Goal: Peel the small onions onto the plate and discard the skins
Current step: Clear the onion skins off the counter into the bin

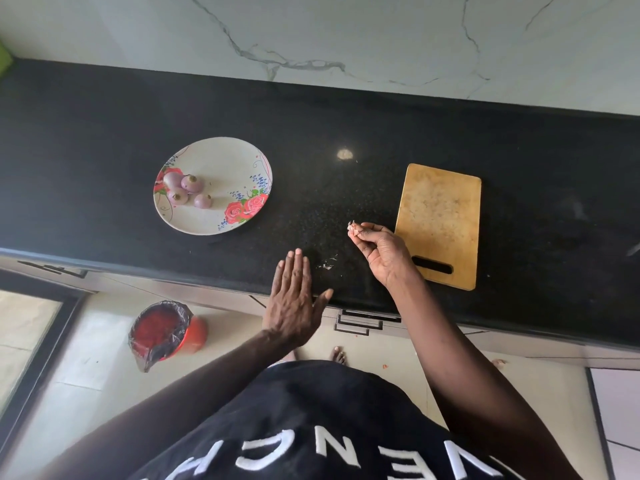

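Pinching skins (352,229), right hand (384,252), left hand (294,299) flat

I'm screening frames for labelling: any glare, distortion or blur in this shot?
Head view: a bright glare spot on the black countertop; wide-angle bending curves the counter edge; the onions on the plate look sharp; the skin scraps pinched by the right hand are too small to resolve.
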